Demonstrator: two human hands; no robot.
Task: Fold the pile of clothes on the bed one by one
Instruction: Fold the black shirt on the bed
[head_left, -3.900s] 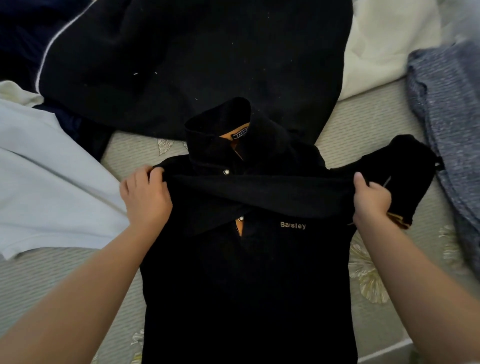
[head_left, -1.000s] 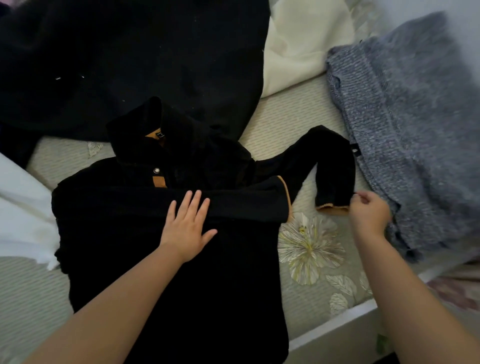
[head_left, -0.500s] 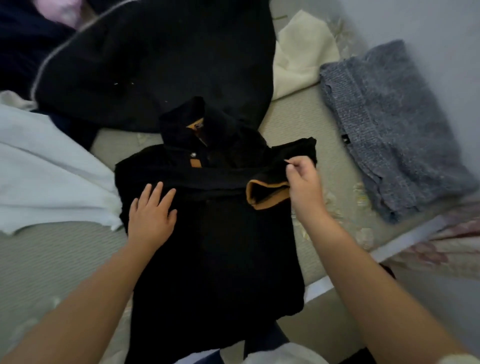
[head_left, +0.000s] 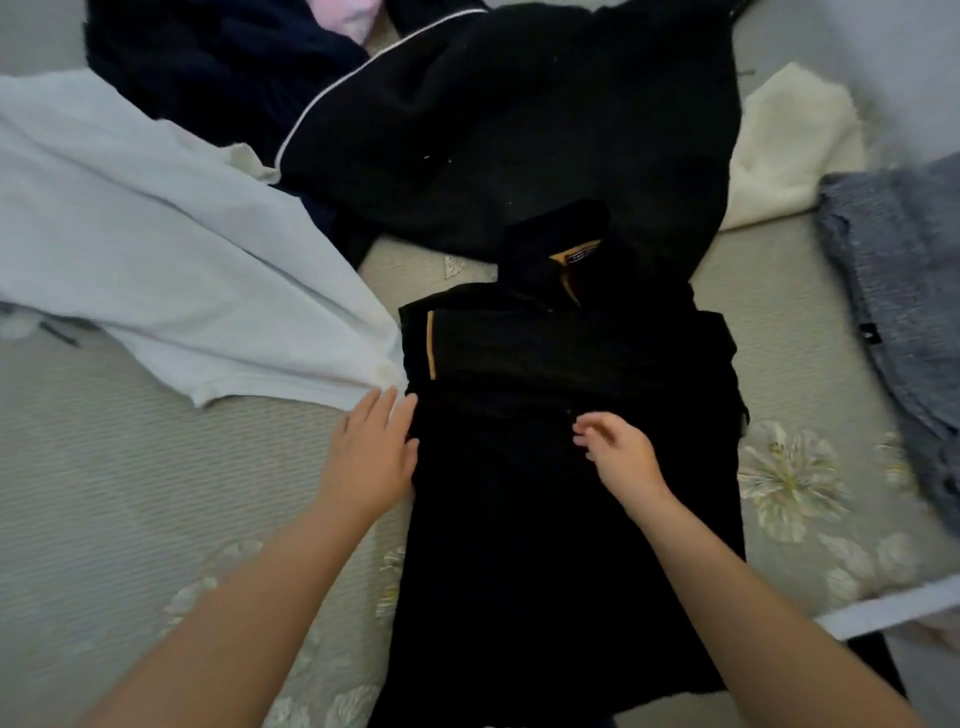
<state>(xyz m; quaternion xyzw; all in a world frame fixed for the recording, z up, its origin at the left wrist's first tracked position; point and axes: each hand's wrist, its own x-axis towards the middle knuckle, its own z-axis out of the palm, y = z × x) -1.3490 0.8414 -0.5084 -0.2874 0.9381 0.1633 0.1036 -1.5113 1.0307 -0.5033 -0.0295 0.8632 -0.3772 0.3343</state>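
Observation:
A black polo shirt (head_left: 561, 525) with tan collar lining lies flat on the bed, collar away from me. Both sleeves are folded across its chest, and a tan cuff stripe (head_left: 431, 345) shows at the upper left. My left hand (head_left: 371, 449) lies with straight fingers at the shirt's left edge, touching the fabric. My right hand (head_left: 618, 452) hovers over the middle of the shirt, fingers loosely curled, holding nothing.
A white shirt (head_left: 156, 260) lies at the left, touching the polo's corner. A large black garment (head_left: 493, 114) with white piping and dark navy clothes lie behind. A cream cloth (head_left: 789, 140) and a grey knit sweater (head_left: 904, 312) are at the right. The bed edge (head_left: 883, 608) runs lower right.
My right hand laid the right sleeve across the chest and let it go. My left hand slid from the chest to the shirt's left edge.

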